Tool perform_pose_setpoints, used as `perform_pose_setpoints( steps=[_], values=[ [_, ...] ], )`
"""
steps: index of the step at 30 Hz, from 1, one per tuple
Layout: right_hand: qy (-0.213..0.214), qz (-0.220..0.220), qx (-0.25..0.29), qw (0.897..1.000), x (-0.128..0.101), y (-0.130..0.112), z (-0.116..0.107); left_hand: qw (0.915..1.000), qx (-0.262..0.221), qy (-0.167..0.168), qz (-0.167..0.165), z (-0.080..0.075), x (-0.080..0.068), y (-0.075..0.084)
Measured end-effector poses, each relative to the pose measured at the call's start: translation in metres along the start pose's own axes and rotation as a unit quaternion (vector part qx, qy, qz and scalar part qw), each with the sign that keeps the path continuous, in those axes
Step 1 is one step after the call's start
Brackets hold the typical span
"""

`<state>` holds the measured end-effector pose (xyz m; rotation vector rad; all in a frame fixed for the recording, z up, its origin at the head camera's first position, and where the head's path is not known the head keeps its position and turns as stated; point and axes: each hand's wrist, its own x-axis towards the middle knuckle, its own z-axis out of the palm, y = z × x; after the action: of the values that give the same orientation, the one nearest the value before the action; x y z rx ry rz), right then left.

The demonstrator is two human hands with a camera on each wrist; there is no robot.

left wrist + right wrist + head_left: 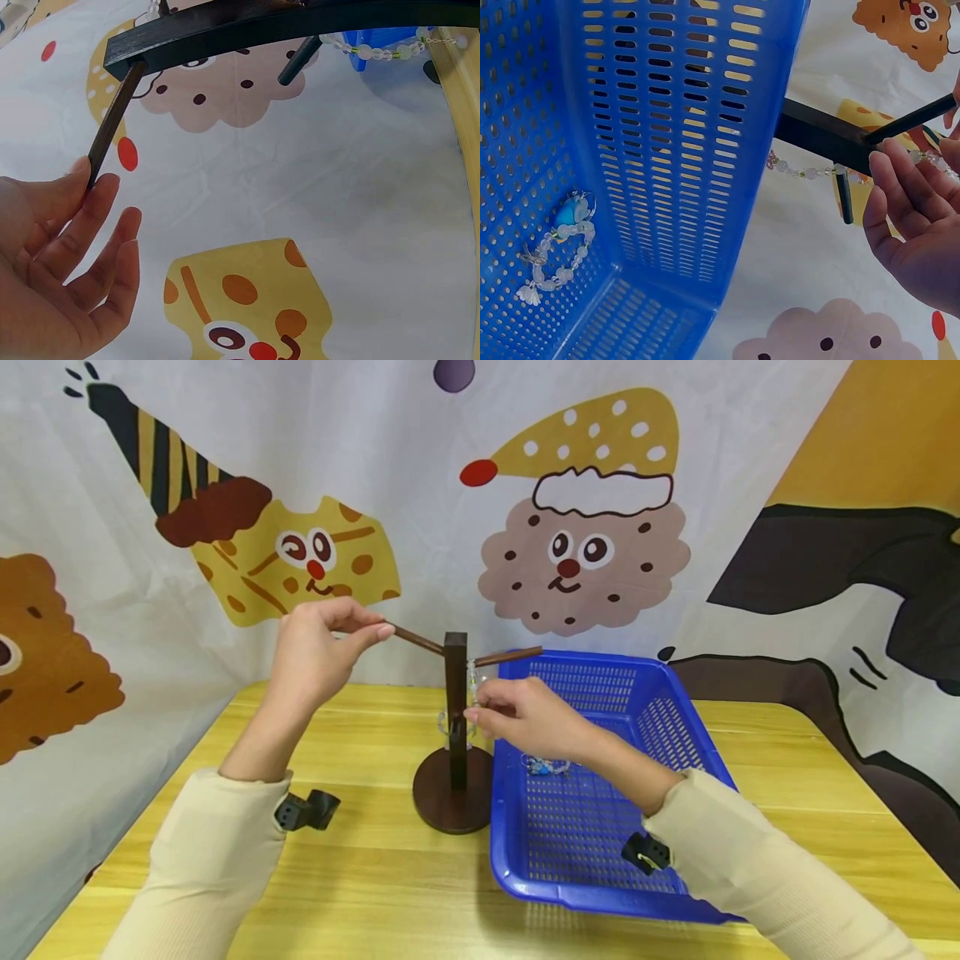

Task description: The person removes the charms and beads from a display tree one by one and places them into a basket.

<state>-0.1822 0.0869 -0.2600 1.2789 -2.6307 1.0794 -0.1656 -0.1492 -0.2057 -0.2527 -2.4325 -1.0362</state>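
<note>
Both hands work at a dark wooden stand (455,727) set on a yellow table (360,877). Left hand (318,647) pinches the outer tip of the stand's left peg (416,640) between thumb and fingertips; the wrist view shows the thumb and forefinger closed on the peg's end with the other fingers loosely curled below. That peg slants up and away from the post toward the left hand, and its twin, the right peg (508,656), slants up and out on the other side above the right hand, so the two form a shallow V at the post's top. The post itself stands upright, long axis vertical, on a round base between the forearms. Right hand (528,718) is just beside the post, fingers curled on a clear beaded bracelet (454,729) that hangs at the post; whether the loop is on a peg cannot be told. Right of the stand, under the right wrist, sits a blue perforated basket (675,727) touching the base, with another beaded bracelet (555,251) with a blue charm lying on its floor. Behind everything hangs a cartoon cookie backdrop (585,552).
</note>
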Motion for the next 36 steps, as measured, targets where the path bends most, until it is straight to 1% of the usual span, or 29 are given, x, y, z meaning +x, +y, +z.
perform_pose_setpoints(
  steps=[5, 10, 17, 26, 36],
  values=[
    [-0.006, 0.008, 0.000, 1.000, -0.001, 0.000, -0.002, 1.0000, -0.002, -0.002, -0.003, 0.000, 0.000, 0.000],
    [-0.009, 0.005, 0.000, 1.000, -0.002, 0.000, -0.007, 1.0000, -0.004, -0.001, -0.001, 0.000, 0.000, 0.000],
    [-0.003, 0.005, -0.019, 1.000, -0.006, -0.003, -0.015, 1.0000, -0.003, 0.000, 0.000, 0.000, 0.000, 0.000],
    [-0.003, 0.029, -0.014, 0.999, -0.014, -0.001, -0.024, 1.0000, -0.003, -0.005, -0.005, -0.001, 0.000, 0.000],
    [0.005, 0.032, -0.022, 0.999, -0.021, 0.003, -0.031, 0.9999, -0.001, -0.007, -0.008, -0.001, 0.000, 0.000]
  ],
)
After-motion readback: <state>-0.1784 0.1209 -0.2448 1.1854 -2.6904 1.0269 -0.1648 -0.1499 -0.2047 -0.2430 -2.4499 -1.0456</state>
